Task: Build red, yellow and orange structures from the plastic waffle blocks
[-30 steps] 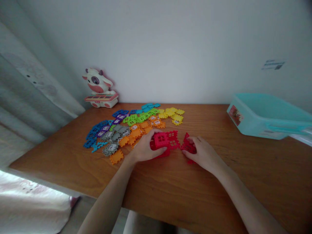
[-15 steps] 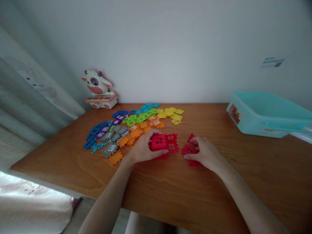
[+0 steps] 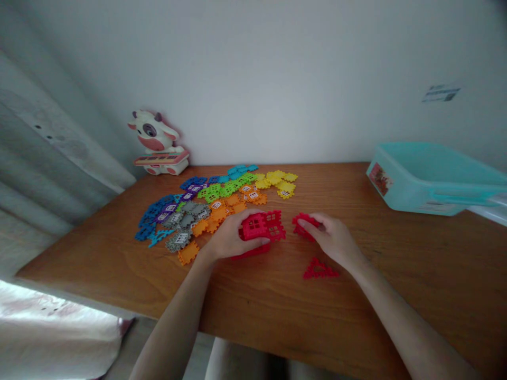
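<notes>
At the far left, a pale curtain hangs beside the wooden surface. Next comes a toy cow with a keyboard, sitting at the back against the wall. To its right and nearer the person, notched plastic tiles lie in a loose spread, overlapping: dark blue tiles, purple tiles, grey tiles, orange tiles, green tiles and yellow tiles. In front of them, the left hand has its grip clamped on a boxlike red assembly with window cutouts, whose latticed end points right. Across a small gap, a red notched piece is pinched in the grip of the right hand, thumb on top; whether it touches the surface I cannot tell. Nearer the person, a red triangular frame lies flat. Farthest right stands a turquoise bin, below a label on the wall.
</notes>
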The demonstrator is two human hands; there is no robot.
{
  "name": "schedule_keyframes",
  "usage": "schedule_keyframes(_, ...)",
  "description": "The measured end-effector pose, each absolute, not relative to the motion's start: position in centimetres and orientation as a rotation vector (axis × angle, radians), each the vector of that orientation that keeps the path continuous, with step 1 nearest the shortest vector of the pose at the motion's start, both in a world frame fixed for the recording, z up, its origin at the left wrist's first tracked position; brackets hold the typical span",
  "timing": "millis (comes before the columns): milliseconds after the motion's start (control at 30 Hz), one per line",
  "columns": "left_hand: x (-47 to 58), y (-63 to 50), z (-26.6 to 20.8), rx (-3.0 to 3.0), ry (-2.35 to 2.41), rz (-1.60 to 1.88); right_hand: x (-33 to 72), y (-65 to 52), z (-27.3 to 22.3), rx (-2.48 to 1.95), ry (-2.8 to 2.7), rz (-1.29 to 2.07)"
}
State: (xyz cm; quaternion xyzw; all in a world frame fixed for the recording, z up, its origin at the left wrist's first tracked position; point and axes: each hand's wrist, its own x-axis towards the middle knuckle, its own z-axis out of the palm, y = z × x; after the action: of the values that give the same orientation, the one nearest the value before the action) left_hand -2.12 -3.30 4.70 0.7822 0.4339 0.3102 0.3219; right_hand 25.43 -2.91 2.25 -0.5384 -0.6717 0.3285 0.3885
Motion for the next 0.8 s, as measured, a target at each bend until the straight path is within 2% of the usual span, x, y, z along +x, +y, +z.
schedule_keyframes(200,-2.1,-3.4,4.9,2.045,1.109,0.806,24.5,-4.0,3.1,-1.152,-1.49,1.073)
schedule_keyframes(400,-2.1,-3.2,4.5,2.006,1.069,0.795,23.7,-4.9,3.3,-1.062,-1.857,0.949)
schedule_keyframes(800,-2.0,-3.5,4.6,2.065,1.02,0.795,22.7,-5.5,3.0,-0.977,-2.026,0.767)
